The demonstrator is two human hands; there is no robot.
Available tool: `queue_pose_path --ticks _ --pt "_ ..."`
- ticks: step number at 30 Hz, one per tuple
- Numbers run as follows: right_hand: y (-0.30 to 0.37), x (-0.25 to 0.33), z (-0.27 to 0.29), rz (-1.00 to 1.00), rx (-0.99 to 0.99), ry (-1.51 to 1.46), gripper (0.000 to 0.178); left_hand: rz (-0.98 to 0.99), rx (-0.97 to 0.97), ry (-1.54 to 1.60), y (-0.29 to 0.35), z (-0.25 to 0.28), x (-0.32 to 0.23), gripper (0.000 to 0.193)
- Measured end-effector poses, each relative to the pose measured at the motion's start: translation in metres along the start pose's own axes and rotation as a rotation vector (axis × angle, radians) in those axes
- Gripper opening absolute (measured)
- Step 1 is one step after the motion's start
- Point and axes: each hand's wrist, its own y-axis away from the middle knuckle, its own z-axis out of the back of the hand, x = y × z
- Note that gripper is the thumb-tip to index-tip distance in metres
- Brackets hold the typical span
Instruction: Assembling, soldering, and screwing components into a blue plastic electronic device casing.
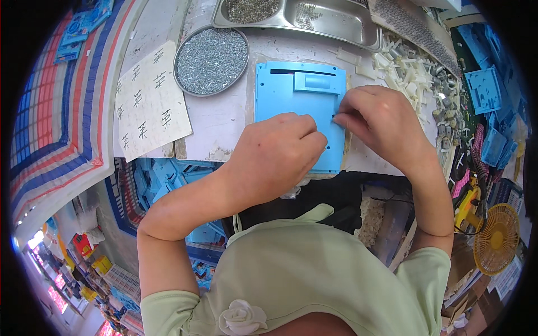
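A light blue plastic casing (291,101), flat with a raised bar and a dark slot near its far end, lies on the work table in front of me. Over its near left part my left hand (280,154) is closed, fingers curled in; whatever they hold is hidden. At the casing's right edge, the thumb and fingers of my right hand (378,120) are pinched together. A small dark spot shows at those fingertips, too small to tell whether it is a hole or a held part.
A round dish of small metal screws (210,61) stands at the far left, beside a handwritten paper sheet (151,103). Behind the casing is a divided steel tray (330,25). White plastic parts (400,67) are heaped at right. A yellow fan (496,238) stands lower right.
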Motion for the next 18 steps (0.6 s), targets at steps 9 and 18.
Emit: queue_pose_path --ticks 9,18 --pt "0.026 -0.007 0.001 -0.067 -0.138 -0.158 0.014 -0.031 0.002 -0.04 0.003 -0.008 0.001 0.016" --pt "0.068 0.0 -0.005 -0.255 -0.304 -0.308 0.011 -0.149 0.11 -0.142 -0.003 -0.006 0.0 0.03"
